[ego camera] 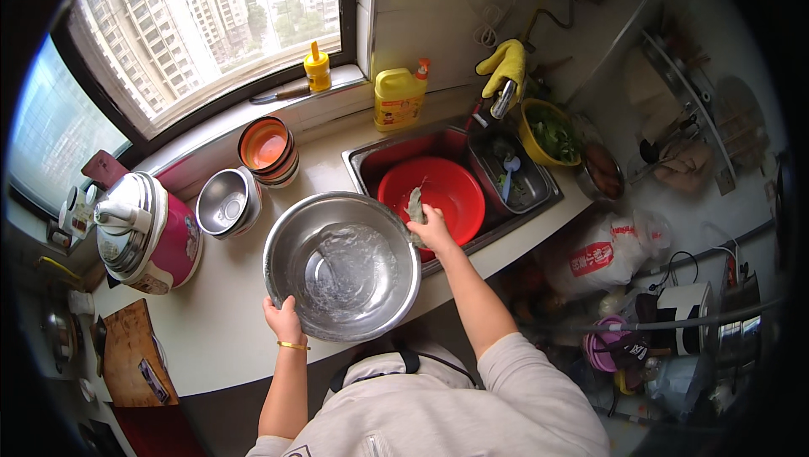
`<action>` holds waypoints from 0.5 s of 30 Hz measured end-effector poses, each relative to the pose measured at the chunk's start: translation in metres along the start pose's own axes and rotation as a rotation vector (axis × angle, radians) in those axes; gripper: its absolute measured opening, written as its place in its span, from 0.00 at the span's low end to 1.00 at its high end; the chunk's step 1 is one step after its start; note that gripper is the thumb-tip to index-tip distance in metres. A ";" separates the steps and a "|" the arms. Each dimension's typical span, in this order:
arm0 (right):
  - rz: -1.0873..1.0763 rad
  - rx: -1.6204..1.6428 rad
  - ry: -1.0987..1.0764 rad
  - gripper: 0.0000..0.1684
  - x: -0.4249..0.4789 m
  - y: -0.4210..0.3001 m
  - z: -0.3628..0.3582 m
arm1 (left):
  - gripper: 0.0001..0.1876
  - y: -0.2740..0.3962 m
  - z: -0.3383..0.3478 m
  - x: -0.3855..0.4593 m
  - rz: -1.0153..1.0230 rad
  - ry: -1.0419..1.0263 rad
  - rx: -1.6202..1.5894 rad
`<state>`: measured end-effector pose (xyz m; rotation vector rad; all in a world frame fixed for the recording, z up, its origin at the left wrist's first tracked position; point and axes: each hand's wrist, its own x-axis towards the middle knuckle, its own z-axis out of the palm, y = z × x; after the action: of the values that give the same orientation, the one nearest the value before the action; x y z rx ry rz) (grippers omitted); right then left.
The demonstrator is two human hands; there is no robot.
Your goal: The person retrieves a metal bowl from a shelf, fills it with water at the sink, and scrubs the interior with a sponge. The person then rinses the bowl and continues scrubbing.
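Observation:
A large stainless steel basin [341,267] with a little clear water in it is tilted over the counter's front edge. My left hand [285,323] grips its lower left rim. In my right hand [431,227], at the basin's right rim, is a crumpled grey-green cloth [414,207]. Whether the right fingers also touch the rim, I cannot tell. Just beyond that hand, a red plastic basin [464,195] stands in the left bowl of the double sink [354,163]. The small right bowl holds a light blue spoon [507,180].
Left of the steel basin are stacked metal bowls [222,203], stacked orange bowls [264,144] and a pink rice cooker [152,236]. Behind the sink stand a yellow detergent jug [399,100] and a faucet draped with a yellow cloth [507,68]. A yellow basin of greens [550,131] sits right. A knife [284,94] lies on the windowsill.

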<state>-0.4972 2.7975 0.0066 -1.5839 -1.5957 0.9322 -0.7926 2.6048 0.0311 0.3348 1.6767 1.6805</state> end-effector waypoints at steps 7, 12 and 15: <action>0.340 0.481 0.143 0.19 0.080 0.101 -0.109 | 0.11 0.008 0.001 0.002 -0.069 0.035 0.054; 0.436 0.872 0.152 0.25 0.158 0.119 -0.184 | 0.12 0.015 0.004 -0.008 -0.081 0.114 0.060; 0.492 0.372 0.278 0.22 0.198 0.175 -0.201 | 0.12 0.018 0.012 -0.009 -0.095 0.124 0.089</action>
<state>-0.2381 2.9982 -0.0464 -1.7670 -0.7972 1.1240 -0.7839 2.6097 0.0521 0.1932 1.8333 1.5882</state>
